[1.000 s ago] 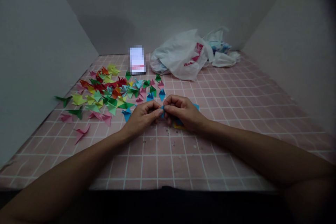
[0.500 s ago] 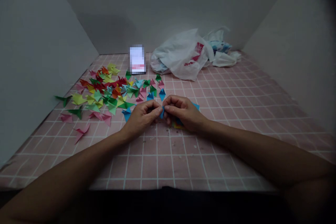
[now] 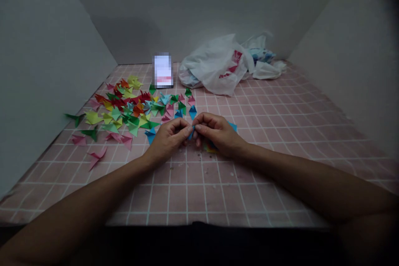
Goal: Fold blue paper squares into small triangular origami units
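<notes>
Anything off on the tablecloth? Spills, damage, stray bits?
Two oddities. Scattered specks, too small to identify, look like litter on the tablecloth near the left hand and right hand. One green folded paper at far left seems to poke past the cloth's edge, as if pushed aside. No damage stands out.

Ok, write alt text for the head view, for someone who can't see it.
The left hand and right hand pinch a small blue paper between them over a pink checked cloth. Many colourful folded papers lie to the left; at the back are a lit phone and a white bag.
</notes>
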`<state>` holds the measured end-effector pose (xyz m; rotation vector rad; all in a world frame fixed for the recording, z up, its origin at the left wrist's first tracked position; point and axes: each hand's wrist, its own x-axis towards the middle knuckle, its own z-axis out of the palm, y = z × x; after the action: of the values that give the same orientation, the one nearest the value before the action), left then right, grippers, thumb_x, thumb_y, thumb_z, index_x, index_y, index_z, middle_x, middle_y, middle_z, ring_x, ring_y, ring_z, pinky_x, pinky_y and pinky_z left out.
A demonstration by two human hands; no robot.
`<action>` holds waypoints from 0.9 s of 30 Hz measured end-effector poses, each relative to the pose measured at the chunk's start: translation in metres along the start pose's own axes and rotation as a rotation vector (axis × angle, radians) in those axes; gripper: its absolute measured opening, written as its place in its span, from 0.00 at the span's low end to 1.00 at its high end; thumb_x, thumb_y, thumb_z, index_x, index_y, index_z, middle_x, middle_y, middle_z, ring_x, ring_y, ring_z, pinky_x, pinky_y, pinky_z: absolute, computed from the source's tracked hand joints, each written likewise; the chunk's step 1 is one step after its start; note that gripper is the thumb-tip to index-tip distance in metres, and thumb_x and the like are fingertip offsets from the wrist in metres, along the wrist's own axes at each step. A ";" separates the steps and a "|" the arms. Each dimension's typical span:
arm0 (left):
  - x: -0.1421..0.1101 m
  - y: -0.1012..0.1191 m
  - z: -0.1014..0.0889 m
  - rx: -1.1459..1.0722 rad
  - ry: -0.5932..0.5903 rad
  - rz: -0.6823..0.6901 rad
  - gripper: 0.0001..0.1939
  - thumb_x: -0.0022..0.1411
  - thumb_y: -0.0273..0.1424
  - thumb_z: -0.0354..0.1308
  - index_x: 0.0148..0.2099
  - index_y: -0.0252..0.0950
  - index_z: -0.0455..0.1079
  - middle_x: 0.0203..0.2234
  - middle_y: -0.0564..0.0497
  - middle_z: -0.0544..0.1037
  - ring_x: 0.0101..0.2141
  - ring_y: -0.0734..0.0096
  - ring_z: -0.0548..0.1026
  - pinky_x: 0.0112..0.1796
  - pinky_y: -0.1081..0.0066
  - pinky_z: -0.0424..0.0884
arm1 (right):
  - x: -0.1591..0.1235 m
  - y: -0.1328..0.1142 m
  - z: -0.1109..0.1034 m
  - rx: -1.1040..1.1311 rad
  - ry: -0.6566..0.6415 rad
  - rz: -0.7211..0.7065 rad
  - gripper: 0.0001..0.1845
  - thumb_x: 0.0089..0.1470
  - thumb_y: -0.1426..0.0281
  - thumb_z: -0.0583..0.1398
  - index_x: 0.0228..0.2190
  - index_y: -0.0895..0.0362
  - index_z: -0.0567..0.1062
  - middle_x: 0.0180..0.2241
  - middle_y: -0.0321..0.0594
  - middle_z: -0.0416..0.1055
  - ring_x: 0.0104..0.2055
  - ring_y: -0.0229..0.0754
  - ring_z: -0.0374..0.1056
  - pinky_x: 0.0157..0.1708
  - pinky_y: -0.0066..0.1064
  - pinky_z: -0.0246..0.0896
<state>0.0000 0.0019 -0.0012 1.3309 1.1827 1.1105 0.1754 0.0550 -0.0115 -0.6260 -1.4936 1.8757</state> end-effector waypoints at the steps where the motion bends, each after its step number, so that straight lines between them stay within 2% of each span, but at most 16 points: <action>1: 0.000 0.000 0.000 0.009 0.007 0.011 0.12 0.60 0.39 0.63 0.32 0.36 0.69 0.25 0.55 0.72 0.23 0.77 0.68 0.27 0.74 0.66 | 0.000 0.000 0.000 0.020 -0.004 0.002 0.10 0.56 0.65 0.65 0.34 0.57 0.71 0.25 0.32 0.74 0.22 0.33 0.71 0.25 0.25 0.67; 7: 0.000 0.003 0.001 0.063 0.027 0.032 0.11 0.60 0.38 0.62 0.31 0.36 0.69 0.24 0.55 0.72 0.24 0.76 0.67 0.27 0.73 0.65 | 0.000 0.000 0.000 0.042 -0.014 0.011 0.13 0.55 0.63 0.66 0.34 0.57 0.70 0.25 0.32 0.73 0.23 0.33 0.71 0.24 0.26 0.67; 14: -0.001 0.001 0.002 0.087 -0.004 0.042 0.10 0.61 0.37 0.60 0.31 0.36 0.69 0.23 0.56 0.70 0.23 0.77 0.66 0.26 0.74 0.64 | -0.003 -0.002 0.002 -0.212 0.030 -0.019 0.07 0.60 0.66 0.61 0.32 0.55 0.68 0.22 0.29 0.68 0.20 0.33 0.67 0.21 0.25 0.61; 17: -0.001 0.002 0.002 0.110 -0.035 0.065 0.09 0.61 0.36 0.59 0.32 0.36 0.69 0.23 0.56 0.70 0.23 0.77 0.67 0.27 0.74 0.65 | -0.004 -0.003 0.004 -0.302 0.054 -0.051 0.09 0.62 0.66 0.59 0.30 0.54 0.67 0.20 0.28 0.66 0.18 0.32 0.64 0.18 0.24 0.56; 23: -0.001 0.002 0.001 0.071 -0.017 0.024 0.11 0.60 0.39 0.60 0.32 0.36 0.68 0.24 0.56 0.70 0.23 0.76 0.67 0.26 0.74 0.66 | -0.003 -0.007 0.003 -0.141 0.043 0.030 0.13 0.62 0.61 0.58 0.30 0.55 0.67 0.23 0.32 0.71 0.20 0.33 0.68 0.21 0.26 0.63; 27: 0.000 0.000 0.000 0.048 0.012 0.009 0.12 0.60 0.40 0.61 0.32 0.37 0.68 0.23 0.57 0.69 0.21 0.78 0.66 0.24 0.75 0.65 | -0.001 -0.007 0.002 -0.165 0.026 0.013 0.11 0.57 0.63 0.64 0.31 0.55 0.69 0.23 0.30 0.69 0.20 0.34 0.67 0.21 0.26 0.62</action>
<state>0.0000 0.0014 -0.0016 1.3695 1.2201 1.1043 0.1765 0.0539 -0.0044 -0.7349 -1.6428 1.7593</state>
